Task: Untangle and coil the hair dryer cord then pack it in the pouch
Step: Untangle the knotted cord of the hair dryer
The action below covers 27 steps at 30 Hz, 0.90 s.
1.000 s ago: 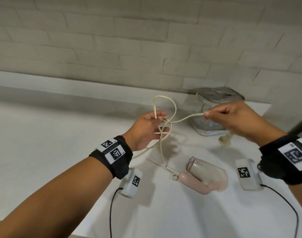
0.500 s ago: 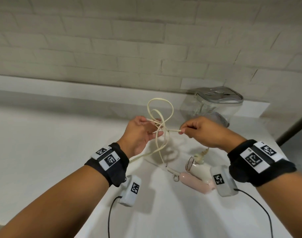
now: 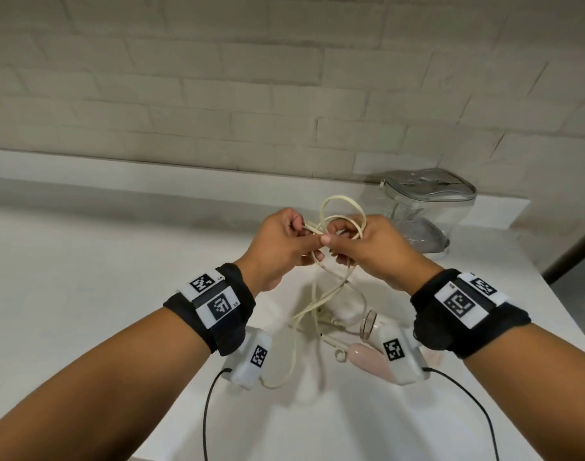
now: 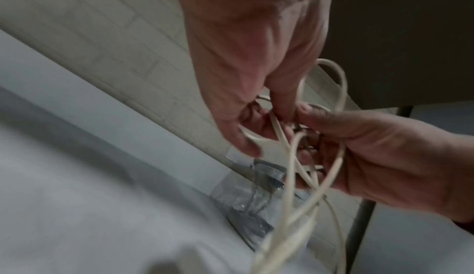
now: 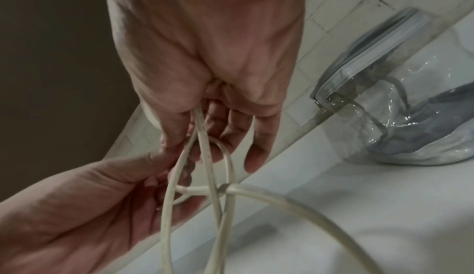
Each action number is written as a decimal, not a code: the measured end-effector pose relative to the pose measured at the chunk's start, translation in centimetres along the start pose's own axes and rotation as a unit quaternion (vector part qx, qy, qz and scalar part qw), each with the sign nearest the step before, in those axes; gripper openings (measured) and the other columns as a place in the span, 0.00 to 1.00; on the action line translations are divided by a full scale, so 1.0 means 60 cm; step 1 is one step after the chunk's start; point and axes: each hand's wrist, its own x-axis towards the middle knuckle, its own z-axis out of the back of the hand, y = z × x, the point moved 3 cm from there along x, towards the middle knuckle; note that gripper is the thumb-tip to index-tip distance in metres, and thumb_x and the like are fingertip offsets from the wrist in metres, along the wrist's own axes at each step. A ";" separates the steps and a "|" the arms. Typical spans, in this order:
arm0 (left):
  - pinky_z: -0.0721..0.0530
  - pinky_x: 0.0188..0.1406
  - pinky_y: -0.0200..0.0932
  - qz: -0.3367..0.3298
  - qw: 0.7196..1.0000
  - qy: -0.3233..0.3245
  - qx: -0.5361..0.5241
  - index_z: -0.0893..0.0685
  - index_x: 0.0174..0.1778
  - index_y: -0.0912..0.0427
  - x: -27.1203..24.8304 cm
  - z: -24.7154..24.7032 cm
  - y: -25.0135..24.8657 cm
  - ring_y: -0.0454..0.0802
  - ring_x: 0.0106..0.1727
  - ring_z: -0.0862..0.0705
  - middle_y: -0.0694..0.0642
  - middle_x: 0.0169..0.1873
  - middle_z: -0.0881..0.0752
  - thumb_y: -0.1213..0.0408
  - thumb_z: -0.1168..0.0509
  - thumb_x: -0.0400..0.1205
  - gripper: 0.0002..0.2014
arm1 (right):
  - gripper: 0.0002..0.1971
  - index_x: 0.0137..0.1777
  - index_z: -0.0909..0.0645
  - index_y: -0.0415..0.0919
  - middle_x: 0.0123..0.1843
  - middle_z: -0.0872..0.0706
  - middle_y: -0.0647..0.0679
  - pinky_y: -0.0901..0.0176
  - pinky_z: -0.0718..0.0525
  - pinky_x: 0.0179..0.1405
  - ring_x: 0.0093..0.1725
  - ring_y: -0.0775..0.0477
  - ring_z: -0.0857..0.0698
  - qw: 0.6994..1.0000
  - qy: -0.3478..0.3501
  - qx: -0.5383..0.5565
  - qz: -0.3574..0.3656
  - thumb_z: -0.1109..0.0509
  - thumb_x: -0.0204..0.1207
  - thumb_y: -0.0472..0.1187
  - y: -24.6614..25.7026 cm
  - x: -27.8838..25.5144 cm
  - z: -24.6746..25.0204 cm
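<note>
The cream cord (image 3: 338,207) stands in loops above my two hands, which meet over the white counter. My left hand (image 3: 301,234) pinches the loops from the left. Against it, my right hand (image 3: 337,241) grips the same bundle with curled fingers. In the left wrist view the cord (image 4: 291,156) runs between the fingers of both hands. In the right wrist view strands (image 5: 205,167) hang from my right palm and cross below it. Slack cord trails down to the pink hair dryer (image 3: 372,359), which lies on the counter under my right wrist. The clear zip pouch (image 3: 427,211) stands at the back right.
A pale brick wall (image 3: 251,94) with a low ledge backs the counter (image 3: 85,294). The counter's right edge runs close beside my right arm, with a dark pole (image 3: 573,257) past it. Black camera cables (image 3: 206,414) hang from both wrists.
My right hand has moved left along the cord until it meets my left hand. The single loop has become a bundle of loops held by both hands.
</note>
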 end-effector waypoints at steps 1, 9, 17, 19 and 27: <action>0.14 0.42 0.59 0.009 1.000 0.013 -0.003 0.34 0.39 0.56 0.000 0.007 -0.005 0.59 0.31 0.15 0.61 0.29 0.19 0.77 0.26 0.77 0.21 | 0.04 0.46 0.11 0.39 0.35 0.10 0.42 0.43 0.13 0.44 0.34 0.44 0.12 1.000 -0.012 0.001 -0.008 0.21 0.77 0.40 -0.004 0.002 0.004; 0.33 0.22 0.41 0.037 0.997 -0.002 0.068 0.26 0.44 0.60 0.009 0.066 -0.065 0.49 0.20 0.32 0.58 0.25 0.26 0.80 0.30 0.78 0.13 | 0.02 0.46 0.19 0.33 0.38 0.11 0.39 0.51 0.13 0.37 0.36 0.42 0.07 0.997 -0.051 -0.048 -0.041 0.28 0.81 0.30 -0.031 0.003 0.015; 0.15 0.35 0.51 -0.039 0.955 -0.129 0.265 0.17 0.33 0.63 0.015 0.093 -0.118 0.60 0.34 0.13 0.57 0.30 0.12 0.53 0.28 0.81 0.18 | 0.17 0.45 0.21 0.39 0.41 0.16 0.32 0.40 0.08 0.42 0.33 0.33 0.13 0.998 -0.022 0.055 -0.022 0.41 0.78 0.17 -0.013 -0.001 0.024; 0.18 0.26 0.45 0.028 0.990 -0.087 0.107 0.24 0.28 0.60 0.011 0.086 -0.110 0.56 0.26 0.18 0.56 0.25 0.21 0.57 0.29 0.83 0.19 | 0.17 0.44 0.21 0.40 0.42 0.17 0.33 0.40 0.07 0.43 0.34 0.34 0.14 0.997 -0.024 0.064 -0.023 0.42 0.79 0.17 -0.013 0.002 0.029; 0.12 0.39 0.52 -0.086 0.953 -0.215 0.197 0.24 0.37 0.61 0.009 0.123 -0.160 0.60 0.32 0.14 0.54 0.24 0.18 0.49 0.34 0.85 0.19 | 0.18 0.42 0.20 0.44 0.41 0.15 0.36 0.43 0.11 0.42 0.35 0.45 0.14 1.000 -0.028 -0.001 -0.013 0.40 0.81 0.20 -0.036 0.012 0.031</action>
